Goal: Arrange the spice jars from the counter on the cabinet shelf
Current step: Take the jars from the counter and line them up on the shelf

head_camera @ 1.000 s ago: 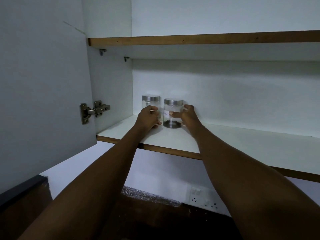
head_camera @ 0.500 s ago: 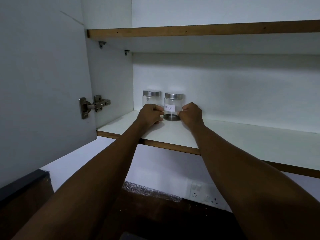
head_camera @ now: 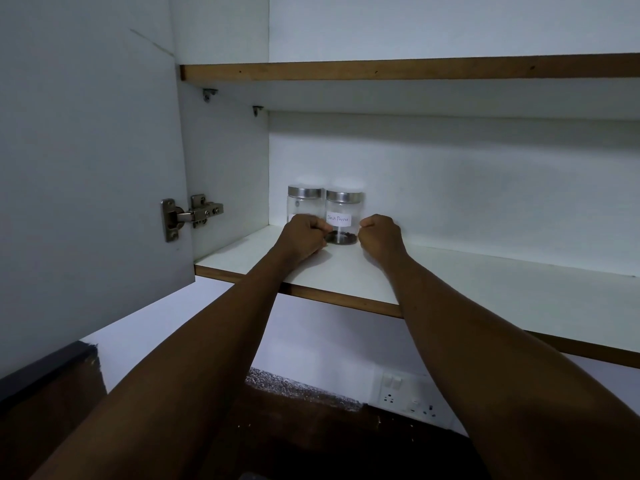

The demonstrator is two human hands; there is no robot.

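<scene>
A: Where do the jars stand?

B: Both are upright on the lower cabinet shelf (head_camera: 485, 271), toward its left end and near the back edge. The black pepper jar (head_camera: 343, 218) stands on the right, with a white handwritten label facing out and a thin dark layer of spice at its bottom. The second jar (head_camera: 303, 204) is just to its left, closer to the cabinet's left wall; the two look as if they touch at the lids, though I cannot tell for sure. Each has a silver metal lid.

A: And the hands?

B: The left hand (head_camera: 301, 235) is at the left flank of the black pepper jar, fingers curled tight into a fist shape, covering the lower part of the second jar. The right hand (head_camera: 379, 237) is at the jar's right flank, fingers curled the same way. Both have their fingertips at the glass low down, near the label. Whether they truly pinch it or only rest against it, I cannot tell.

A: What else shows?

B: The cabinet door (head_camera: 86, 150) stands open on the left, with a metal hinge (head_camera: 190, 214) on its inner side. An upper shelf (head_camera: 415, 69) runs above. Below, on the wall, sits a white power socket (head_camera: 407, 396), over a dark counter (head_camera: 277, 438).
</scene>
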